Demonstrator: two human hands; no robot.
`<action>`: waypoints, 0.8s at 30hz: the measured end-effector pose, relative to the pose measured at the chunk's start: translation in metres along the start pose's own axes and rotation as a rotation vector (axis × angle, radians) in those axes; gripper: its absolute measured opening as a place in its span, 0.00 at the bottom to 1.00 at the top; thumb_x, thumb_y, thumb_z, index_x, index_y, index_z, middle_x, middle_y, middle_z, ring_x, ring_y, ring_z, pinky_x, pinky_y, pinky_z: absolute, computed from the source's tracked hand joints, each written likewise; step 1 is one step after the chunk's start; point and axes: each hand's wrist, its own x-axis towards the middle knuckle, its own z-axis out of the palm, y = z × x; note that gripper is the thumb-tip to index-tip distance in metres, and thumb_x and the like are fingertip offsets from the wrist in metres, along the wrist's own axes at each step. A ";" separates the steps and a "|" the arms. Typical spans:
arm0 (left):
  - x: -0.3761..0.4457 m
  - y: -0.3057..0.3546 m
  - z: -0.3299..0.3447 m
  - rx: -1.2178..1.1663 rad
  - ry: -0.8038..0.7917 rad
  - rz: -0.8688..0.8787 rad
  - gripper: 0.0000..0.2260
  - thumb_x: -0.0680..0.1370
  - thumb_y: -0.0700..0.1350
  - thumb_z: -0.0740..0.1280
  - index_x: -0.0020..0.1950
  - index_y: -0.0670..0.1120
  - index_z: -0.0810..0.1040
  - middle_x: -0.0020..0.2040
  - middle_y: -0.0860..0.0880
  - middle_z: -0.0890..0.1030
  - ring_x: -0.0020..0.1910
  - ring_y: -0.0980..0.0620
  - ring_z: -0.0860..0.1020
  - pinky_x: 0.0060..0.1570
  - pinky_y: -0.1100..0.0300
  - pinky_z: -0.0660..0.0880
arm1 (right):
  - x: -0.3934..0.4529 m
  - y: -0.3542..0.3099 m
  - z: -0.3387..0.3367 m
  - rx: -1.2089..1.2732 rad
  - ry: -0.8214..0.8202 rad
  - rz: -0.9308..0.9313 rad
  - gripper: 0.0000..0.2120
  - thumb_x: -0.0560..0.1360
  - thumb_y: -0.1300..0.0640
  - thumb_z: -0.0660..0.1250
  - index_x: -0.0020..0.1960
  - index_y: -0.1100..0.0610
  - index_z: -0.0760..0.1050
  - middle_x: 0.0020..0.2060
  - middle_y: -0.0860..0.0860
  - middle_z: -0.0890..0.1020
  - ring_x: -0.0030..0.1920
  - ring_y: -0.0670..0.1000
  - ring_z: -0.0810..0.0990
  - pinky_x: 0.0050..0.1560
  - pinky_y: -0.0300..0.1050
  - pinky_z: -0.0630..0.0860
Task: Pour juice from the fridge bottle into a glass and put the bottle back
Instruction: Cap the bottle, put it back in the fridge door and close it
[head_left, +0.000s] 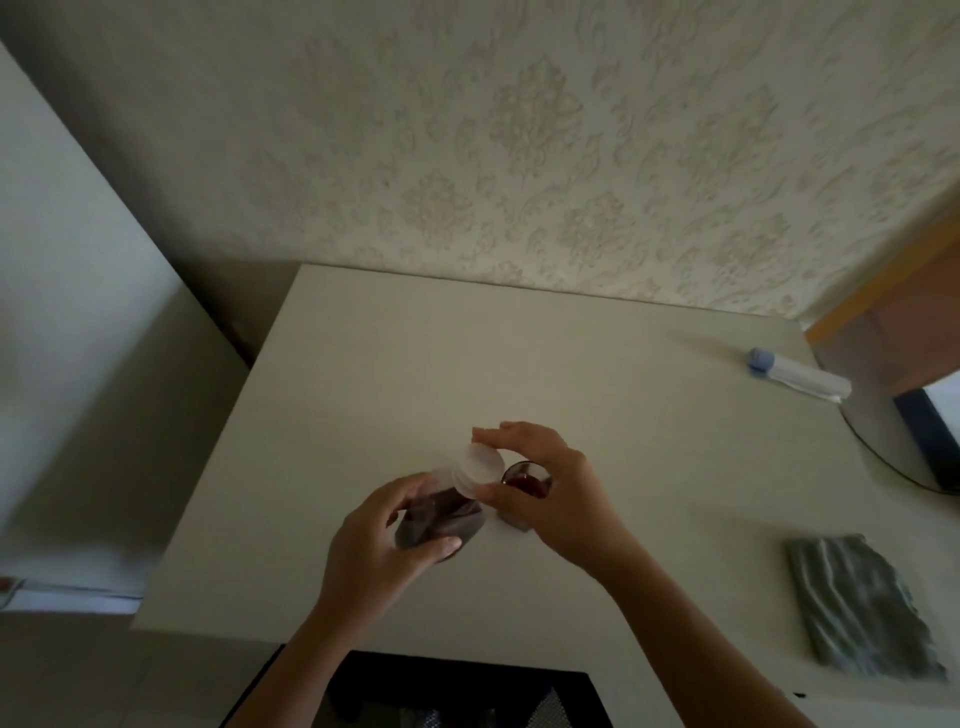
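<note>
The juice bottle (441, 519), holding dark liquid, stands near the table's (363, 364) front edge, gripped by the left hand (384, 540). The right hand (545, 483) pinches its white cap (480, 465) at the neck. A glass (527, 480) of red juice sits just beside. A grey cloth (862, 608) lies toward the right edge.

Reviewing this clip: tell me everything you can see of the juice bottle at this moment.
The juice bottle looks like clear plastic, holding dark reddish-brown juice, somewhat blurred. It leans, its neck pointing up and right. The left hand wraps around its body. At the mouth sits a wide white cap, pinched by the right hand; whether it is going on or coming off cannot be told. The bottle is over the pale table, just left of a small glass with red juice.
</note>
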 end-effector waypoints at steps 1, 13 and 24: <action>-0.001 0.002 -0.002 -0.018 -0.002 0.002 0.27 0.60 0.57 0.75 0.56 0.71 0.71 0.54 0.69 0.78 0.53 0.66 0.76 0.50 0.68 0.75 | 0.001 -0.002 -0.004 -0.032 -0.025 -0.025 0.23 0.67 0.54 0.75 0.61 0.43 0.75 0.58 0.42 0.77 0.64 0.42 0.69 0.65 0.51 0.68; -0.006 0.014 -0.012 -0.163 -0.223 -0.060 0.26 0.62 0.50 0.79 0.55 0.66 0.75 0.53 0.68 0.78 0.54 0.65 0.77 0.50 0.68 0.76 | 0.009 -0.024 -0.051 -0.458 -0.382 -0.310 0.23 0.70 0.61 0.71 0.61 0.43 0.75 0.58 0.41 0.78 0.66 0.42 0.67 0.65 0.37 0.61; -0.013 0.023 -0.012 -0.222 -0.287 -0.101 0.27 0.63 0.44 0.80 0.53 0.66 0.74 0.52 0.68 0.80 0.55 0.64 0.77 0.48 0.73 0.74 | -0.002 -0.038 -0.056 -0.561 -0.372 -0.266 0.19 0.67 0.48 0.72 0.58 0.47 0.78 0.39 0.47 0.79 0.42 0.45 0.72 0.43 0.45 0.73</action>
